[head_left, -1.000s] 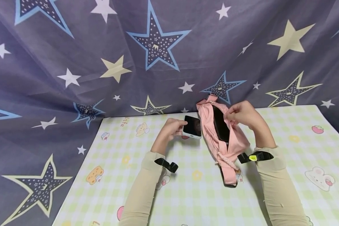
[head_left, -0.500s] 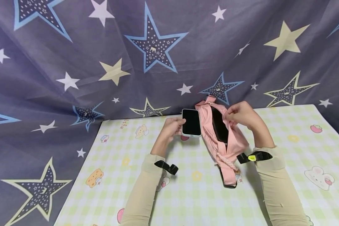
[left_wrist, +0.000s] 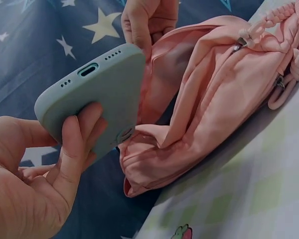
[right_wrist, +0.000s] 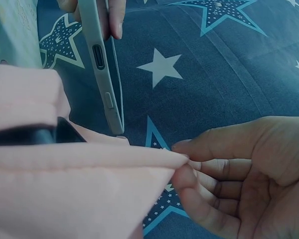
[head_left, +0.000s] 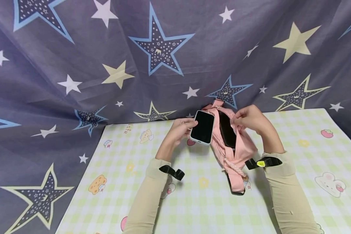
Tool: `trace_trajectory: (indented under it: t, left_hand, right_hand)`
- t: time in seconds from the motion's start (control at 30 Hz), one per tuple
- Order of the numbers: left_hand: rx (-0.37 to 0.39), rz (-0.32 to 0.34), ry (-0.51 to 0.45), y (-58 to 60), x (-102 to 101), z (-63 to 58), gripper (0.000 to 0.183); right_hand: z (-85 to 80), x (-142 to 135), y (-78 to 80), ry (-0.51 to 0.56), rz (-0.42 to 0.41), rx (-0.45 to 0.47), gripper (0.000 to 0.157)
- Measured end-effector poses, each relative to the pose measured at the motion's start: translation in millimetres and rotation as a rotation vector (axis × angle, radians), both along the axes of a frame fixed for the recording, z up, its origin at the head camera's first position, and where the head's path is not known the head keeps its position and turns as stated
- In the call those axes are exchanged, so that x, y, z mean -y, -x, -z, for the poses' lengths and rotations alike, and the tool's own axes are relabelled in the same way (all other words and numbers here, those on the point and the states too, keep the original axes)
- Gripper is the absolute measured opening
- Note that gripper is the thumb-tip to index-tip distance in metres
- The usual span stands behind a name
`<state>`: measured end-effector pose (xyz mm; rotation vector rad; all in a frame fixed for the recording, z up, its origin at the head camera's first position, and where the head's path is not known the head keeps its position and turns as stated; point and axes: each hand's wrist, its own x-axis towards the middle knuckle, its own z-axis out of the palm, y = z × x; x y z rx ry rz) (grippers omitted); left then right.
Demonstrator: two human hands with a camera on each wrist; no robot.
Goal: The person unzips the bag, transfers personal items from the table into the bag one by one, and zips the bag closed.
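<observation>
My left hand (head_left: pixel 179 130) grips a smartphone (head_left: pixel 202 127) by its left side, thumb over the dark screen. In the left wrist view the phone's pale green case (left_wrist: pixel 109 94) shows, with the fingers spread on its back and the charging port end towards me. A pink fabric bag (head_left: pixel 222 139) lies on the table, its zipped top open onto a dark inside. In the head view the phone overlaps the bag's left edge. My right hand (head_left: pixel 248 120) pinches the opening's right edge between thumb and forefinger; the right wrist view shows the pinched cloth (right_wrist: pixel 159 158) drawn to a point.
The table (head_left: pixel 181 204) wears a pale green checked cover with cartoon prints. Right behind the bag hangs a dark curtain (head_left: pixel 169 91) patterned with stars. A pink braided cord (head_left: pixel 234 167) and a strap end (head_left: pixel 237 187) lie at the bag's near end.
The phone has turned its screen up towards the head camera, then tilted and shifted right over the bag's left edge. My right hand keeps its pinch on the bag.
</observation>
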<state>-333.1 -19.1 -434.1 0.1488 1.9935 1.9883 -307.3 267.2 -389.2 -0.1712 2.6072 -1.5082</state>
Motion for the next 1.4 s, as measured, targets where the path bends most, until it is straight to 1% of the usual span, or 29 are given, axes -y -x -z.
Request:
trace_trajectory:
  t: [0.2,0.47,0.7,0.8,0.9,0.93,1.0,1.1,1.23,1.4]
  left_hand:
    - [0.022,0.035,0.038,1.2,-3.0,-4.1,0.034]
    - [0.014,0.085,0.133,1.0,-8.3,-12.1,0.039]
    - [0.03,0.136,0.18,1.7,-16.9,-16.9,0.042]
    - [0.028,0.163,0.178,1.5,-22.0,-18.1,0.034]
    - [0.016,0.201,0.169,1.4,-28.3,-19.3,0.013]
    - [0.011,0.21,0.167,1.4,-30.5,-19.3,0.01]
    - [0.004,0.222,0.164,0.9,-35.2,-19.4,0.013]
    - [0.006,0.216,0.163,0.1,-41.9,-18.3,0.014]
    - [0.033,0.217,0.169,-1.0,-48.7,-13.0,0.013]
    - [0.049,0.227,0.177,-1.4,-53.5,-6.1,0.017]
  right_hand:
    - [0.2,1.2,0.2,0.001,-0.004,0.008,0.02]
    - [0.3,0.0,-0.1,0.002,-0.005,-0.004,0.019]
    - [2.3,-0.7,0.3,0.008,-0.005,0.01,0.019]
    - [2.9,-1.0,1.1,0.012,-0.008,0.01,0.019]
    - [2.4,-1.8,1.8,0.013,-0.01,0.006,0.019]
    - [2.2,-2.0,1.9,0.014,-0.012,0.004,0.02]
    - [1.6,-2.3,2.0,0.017,-0.014,0.001,0.02]
    - [1.1,-2.9,1.8,0.022,-0.017,-0.004,0.021]
    - [0.7,-2.4,0.8,0.024,-0.017,-0.006,0.021]
    - [0.8,-1.0,0.6,0.001,-0.014,-0.002,0.02]
